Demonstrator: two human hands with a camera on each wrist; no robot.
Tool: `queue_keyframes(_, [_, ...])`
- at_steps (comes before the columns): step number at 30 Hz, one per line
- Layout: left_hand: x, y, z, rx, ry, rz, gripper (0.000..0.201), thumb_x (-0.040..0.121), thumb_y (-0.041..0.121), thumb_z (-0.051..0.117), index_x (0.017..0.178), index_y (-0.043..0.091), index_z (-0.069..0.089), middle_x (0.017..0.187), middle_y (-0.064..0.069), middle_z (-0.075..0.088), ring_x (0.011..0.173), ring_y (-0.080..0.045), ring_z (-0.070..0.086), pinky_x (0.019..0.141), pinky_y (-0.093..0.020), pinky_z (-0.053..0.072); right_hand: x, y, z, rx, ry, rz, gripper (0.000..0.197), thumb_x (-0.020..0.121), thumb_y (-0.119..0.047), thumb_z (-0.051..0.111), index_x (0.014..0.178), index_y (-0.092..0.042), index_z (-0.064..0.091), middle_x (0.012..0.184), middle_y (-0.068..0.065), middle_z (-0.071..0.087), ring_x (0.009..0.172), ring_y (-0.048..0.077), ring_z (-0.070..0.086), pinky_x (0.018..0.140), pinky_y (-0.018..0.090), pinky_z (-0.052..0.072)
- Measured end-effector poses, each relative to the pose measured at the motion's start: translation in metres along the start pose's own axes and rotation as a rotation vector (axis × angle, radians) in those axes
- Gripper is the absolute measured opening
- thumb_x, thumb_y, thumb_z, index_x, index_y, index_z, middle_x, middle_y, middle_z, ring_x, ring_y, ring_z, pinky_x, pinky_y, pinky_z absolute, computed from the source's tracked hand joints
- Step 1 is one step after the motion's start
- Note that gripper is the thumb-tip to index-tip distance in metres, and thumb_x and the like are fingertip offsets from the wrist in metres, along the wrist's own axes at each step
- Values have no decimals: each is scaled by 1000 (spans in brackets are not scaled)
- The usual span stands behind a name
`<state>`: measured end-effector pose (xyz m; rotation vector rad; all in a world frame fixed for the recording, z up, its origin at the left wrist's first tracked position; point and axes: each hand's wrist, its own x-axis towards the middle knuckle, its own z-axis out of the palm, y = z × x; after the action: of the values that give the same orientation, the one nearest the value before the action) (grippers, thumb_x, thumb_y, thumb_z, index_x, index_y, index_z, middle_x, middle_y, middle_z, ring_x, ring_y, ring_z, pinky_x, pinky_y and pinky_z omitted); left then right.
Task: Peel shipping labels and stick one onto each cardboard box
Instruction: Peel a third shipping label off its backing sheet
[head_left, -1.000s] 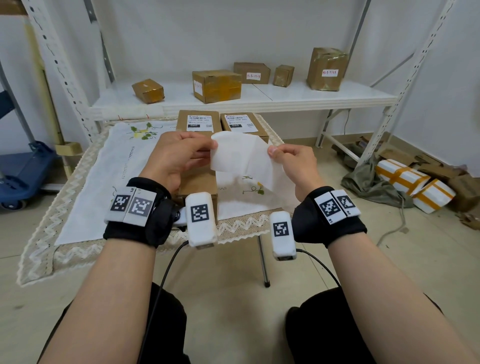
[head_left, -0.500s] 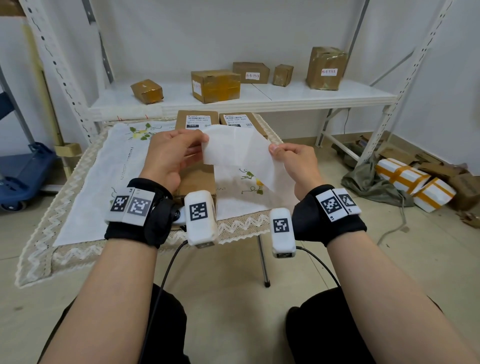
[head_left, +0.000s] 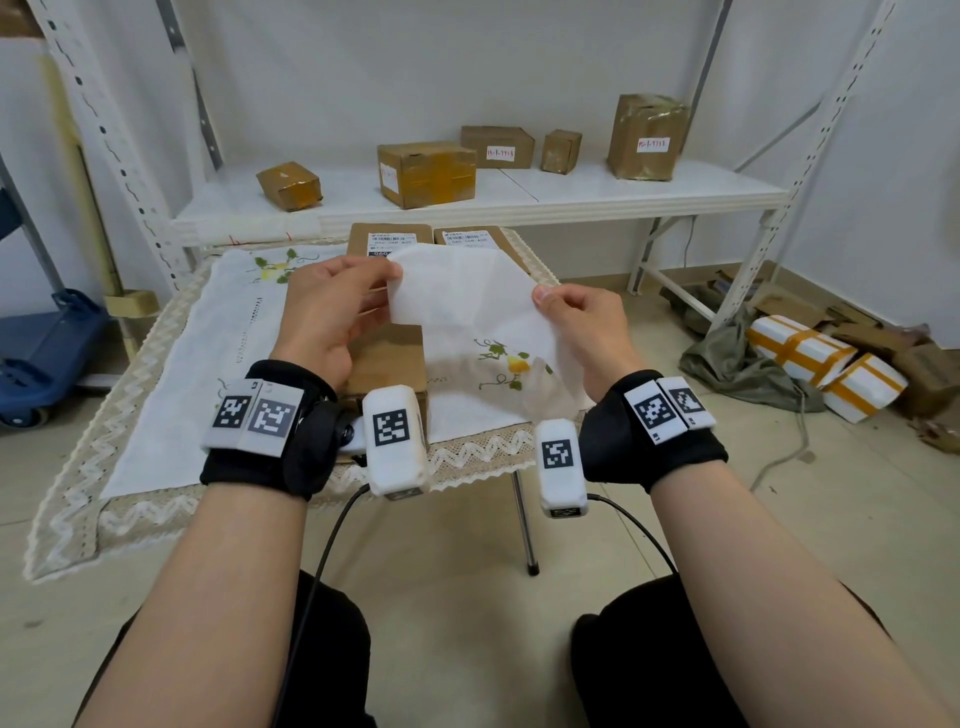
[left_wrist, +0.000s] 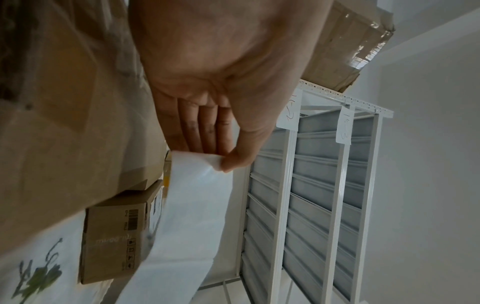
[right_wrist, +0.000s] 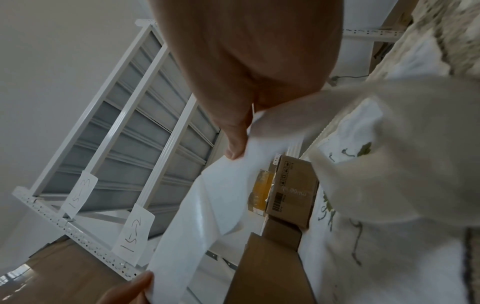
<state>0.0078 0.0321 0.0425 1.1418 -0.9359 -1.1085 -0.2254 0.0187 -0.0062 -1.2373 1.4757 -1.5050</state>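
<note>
I look down from the head camera at both of my bare hands raised above a small table (head_left: 156, 395) covered with a white embroidered cloth (head_left: 218, 332). Between them I hold a thin white label sheet (head_left: 467, 296), stretched in the air over the table. My left hand (head_left: 332, 306) pinches its left edge: in the left wrist view the thumb (left_wrist: 236, 158) presses the sheet's corner against the fingers, which lie side by side. My right hand (head_left: 582, 317) pinches the right edge between thumb and curled fingers. From the right hand a second, translucent layer (head_left: 524, 364) hangs down and away from the white sheet, and the cloth's flower pattern shows through it. I cannot tell which layer carries the adhesive.

Directly under the sheet, on the cloth, lies a plain cardboard box (head_left: 387, 364) with no label visible on its top. Behind it, at the far edge of the table, two more boxes stand side by side, the left labelled box (head_left: 389, 240) and the right labelled box (head_left: 470, 238), each with a printed label on top, partly hidden by the sheet.

Beyond the table a white shelf (head_left: 571, 192) holds five taped cardboard parcels. On the floor to the right lie white bundles (head_left: 821, 364) bound with orange tape, beside a heap of flattened cardboard.
</note>
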Motion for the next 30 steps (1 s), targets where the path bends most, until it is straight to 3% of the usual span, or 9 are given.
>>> queue_keyframes(3, [1,1,-2,35,14,30,7,90,13,73,95,18,71,109,-6,75,101,-20,72,83,-28,60,-8,-7,1,-5,-139,-26,20,87,-22,80,74,-12,68,81,8,62,78,18,57,76,31,46])
queue_keyframes(6, [2,0,-4,62,23,56,7,90,14,74,93,20,72,109,-4,75,96,-18,71,84,-29,61,-17,-18,2,-17,-267,8,22,79,-16,86,82,-9,66,86,11,70,70,18,65,65,29,52])
queue_keyframes(9, [1,-1,-3,55,2,75,8,89,12,75,90,20,72,105,-4,76,91,-17,71,79,-26,61,-22,-24,4,-58,-337,58,24,77,-14,87,96,-8,73,96,11,78,72,18,72,64,29,58])
queue_keyframes(11, [1,-1,-1,65,-17,83,7,89,14,75,90,20,72,105,-4,76,91,-17,71,76,-24,59,-24,-25,6,-76,-358,74,21,77,-16,87,94,-12,74,96,11,79,73,18,73,63,29,59])
queue_keyframes(20, [-3,-4,4,114,-110,110,8,88,13,77,92,19,74,108,-5,76,96,-19,72,86,-29,61,-20,-22,13,-185,-291,75,20,78,-17,85,91,-10,72,93,10,76,72,19,70,62,25,54])
queue_keyframes(23, [-3,-4,5,120,-117,112,8,88,14,77,92,19,73,110,-6,75,99,-20,71,89,-32,60,-19,-21,13,-196,-284,64,20,77,-13,86,89,-10,71,92,9,75,76,21,69,66,29,55])
queue_keyframes(26, [-3,-5,6,123,-121,115,9,88,14,77,94,19,73,111,-6,75,99,-20,71,88,-31,60,-19,-20,13,-175,-278,64,31,72,-14,89,97,-2,74,96,12,77,84,27,74,75,38,60])
queue_keyframes(30, [-4,-4,6,95,-123,127,8,88,11,77,89,18,72,95,-2,74,84,-16,70,79,-25,61,-20,-22,12,-162,-245,57,23,70,-14,91,85,-5,76,81,7,75,65,16,69,62,29,55])
